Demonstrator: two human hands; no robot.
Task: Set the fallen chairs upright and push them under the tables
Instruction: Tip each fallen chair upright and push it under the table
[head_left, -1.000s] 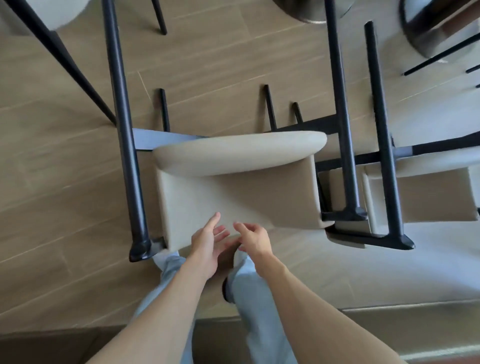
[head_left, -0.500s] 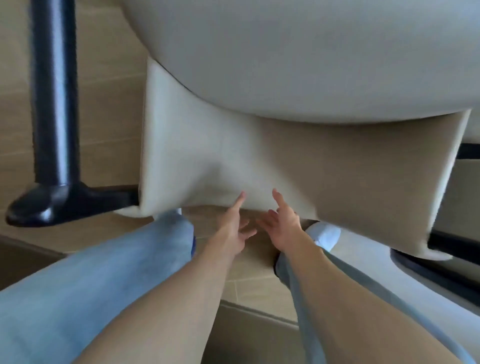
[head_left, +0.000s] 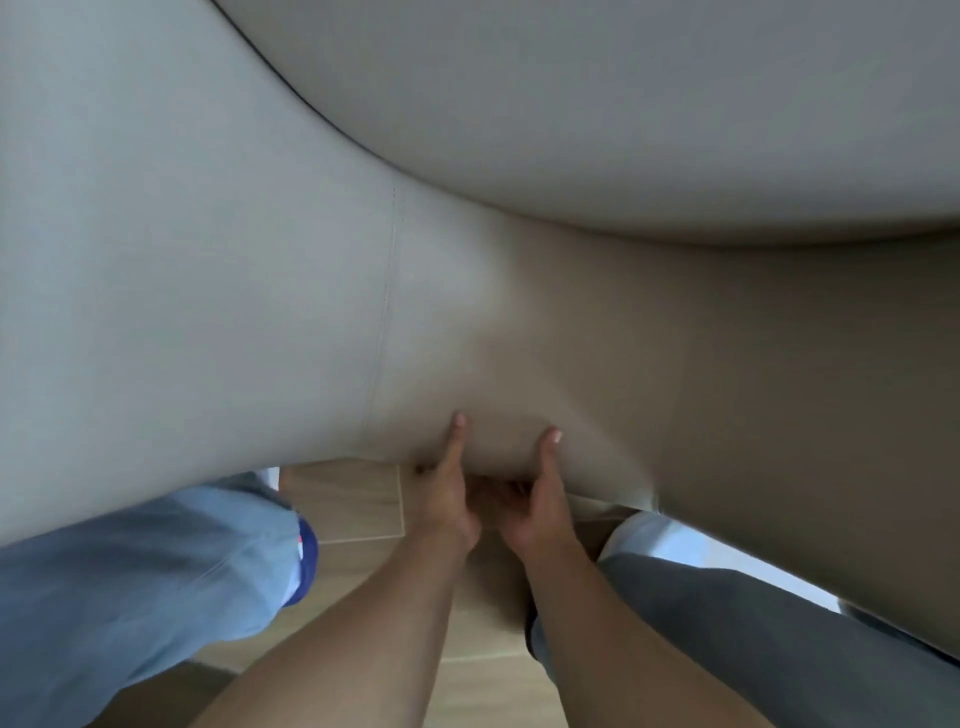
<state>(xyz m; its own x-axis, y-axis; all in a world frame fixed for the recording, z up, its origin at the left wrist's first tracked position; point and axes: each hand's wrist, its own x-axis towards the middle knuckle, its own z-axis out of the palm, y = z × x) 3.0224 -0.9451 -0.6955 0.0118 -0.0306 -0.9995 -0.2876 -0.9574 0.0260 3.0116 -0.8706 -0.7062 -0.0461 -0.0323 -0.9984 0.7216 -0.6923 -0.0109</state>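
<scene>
A beige upholstered chair (head_left: 291, 270) fills almost the whole view, very close to the camera; its curved seat cushion (head_left: 649, 104) bulges across the top. My left hand (head_left: 448, 493) grips the bottom edge of the chair's backrest, thumb up on the near face and fingers curled under the edge. My right hand (head_left: 537, 499) holds the same edge right beside it in the same way. The chair's black legs are out of sight.
My two legs in light blue trousers (head_left: 156, 571) stand on either side of my arms. A strip of wooden plank floor (head_left: 358, 499) shows between them, below the chair's edge.
The view has closed in on the chair, which now hides the black legs and most of the floor. Both hands went from reaching toward the backrest edge to gripping it.
</scene>
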